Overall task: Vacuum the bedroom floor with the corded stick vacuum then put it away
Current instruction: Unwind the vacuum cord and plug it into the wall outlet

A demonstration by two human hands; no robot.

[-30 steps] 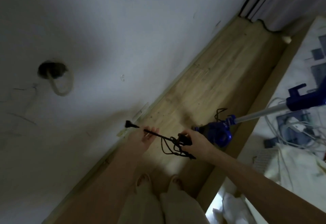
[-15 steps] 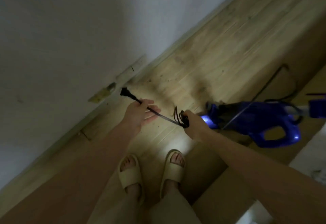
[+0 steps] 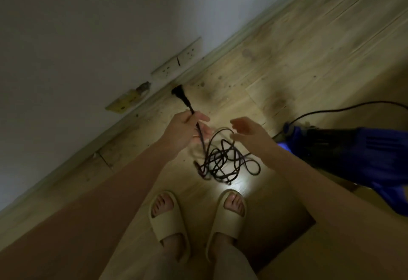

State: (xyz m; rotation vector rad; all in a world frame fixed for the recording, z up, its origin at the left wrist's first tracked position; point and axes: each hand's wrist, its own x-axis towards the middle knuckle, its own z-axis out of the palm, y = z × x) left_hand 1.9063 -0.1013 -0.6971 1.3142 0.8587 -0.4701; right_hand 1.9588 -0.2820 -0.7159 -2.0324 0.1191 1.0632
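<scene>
Black cord [image 3: 220, 158] tangled near feet; our left hand [image 3: 183, 129] pinches it below plug [image 3: 177, 92], right hand [image 3: 247, 131] open. We steer plug squarely into wall socket [image 3: 176, 61].

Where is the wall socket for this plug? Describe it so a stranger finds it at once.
Follow the white wall down to the skirting board at the wooden floor. The double white socket plate sits just above it, beyond the black plug in the left hand. The neighbouring yellowish plate looks broken.

Bare floor [image 3: 309, 43] ahead; cord tangle [image 3: 223, 160] underhand.
</scene>
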